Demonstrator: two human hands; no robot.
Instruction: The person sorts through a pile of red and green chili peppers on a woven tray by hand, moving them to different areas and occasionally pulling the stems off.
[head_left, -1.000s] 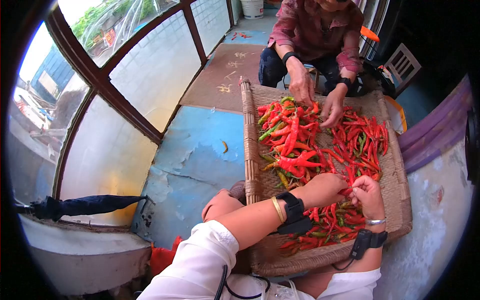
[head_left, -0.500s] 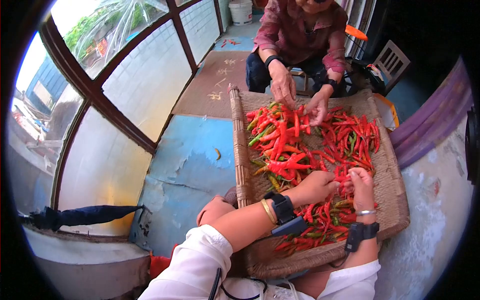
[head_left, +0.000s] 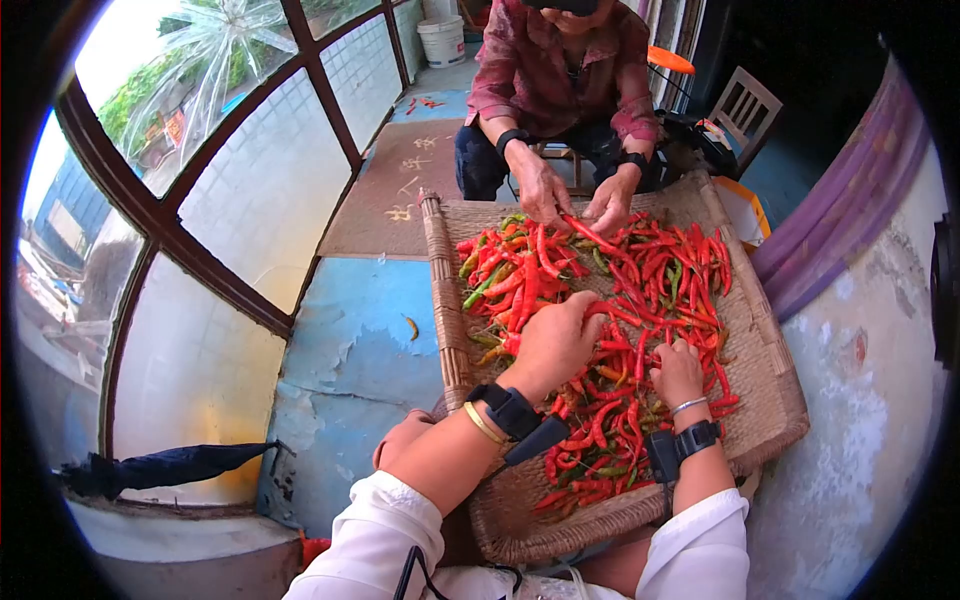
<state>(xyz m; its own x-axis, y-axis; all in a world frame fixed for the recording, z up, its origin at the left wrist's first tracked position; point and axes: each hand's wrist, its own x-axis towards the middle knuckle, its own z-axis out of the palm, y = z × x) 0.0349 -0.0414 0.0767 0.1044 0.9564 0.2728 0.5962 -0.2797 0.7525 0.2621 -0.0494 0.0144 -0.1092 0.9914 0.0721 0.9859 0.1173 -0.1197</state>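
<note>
Red chili peppers (head_left: 612, 415), mixed with a few green and yellowish ones, lie spread over a woven tray (head_left: 745, 330) in front of me. My left hand (head_left: 555, 345) reaches over the middle of the pile, its fingers closed at a red chili pepper (head_left: 615, 311) that sticks out to the right. To its right, my right hand (head_left: 680, 376) is lowered to the peppers with its fingers curled in. What lies between those fingertips is hidden. Both wrists wear black straps and bracelets.
Across the tray a person's hands (head_left: 575, 200) handle a long red chili pepper (head_left: 592, 234). Glass panels and a dark folded umbrella (head_left: 170, 467) are at left. A wall and purple curtain (head_left: 840, 225) stand at right, a wooden chair (head_left: 742, 115) behind.
My hands were close together over the peppers and are now apart, the left farther forward and left. The other person's hands now hold up a long red chili pepper. The whole view has shifted slightly.
</note>
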